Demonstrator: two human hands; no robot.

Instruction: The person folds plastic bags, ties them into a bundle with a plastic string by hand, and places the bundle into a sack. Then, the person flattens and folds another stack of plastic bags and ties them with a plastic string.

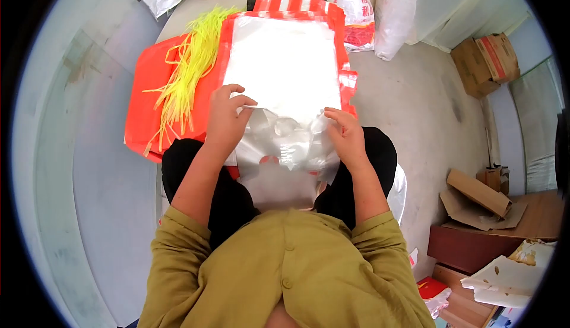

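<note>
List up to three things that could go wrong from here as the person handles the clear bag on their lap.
1. Both hands, left hand and right hand, pinch the thin clear bag at its top edge; pulling apart too hard might tear it.
2. The stack of bags overhangs the orange board toward the lap and could slide off.
3. The loose yellow ties lie beside the left hand and may snag or scatter.
</note>
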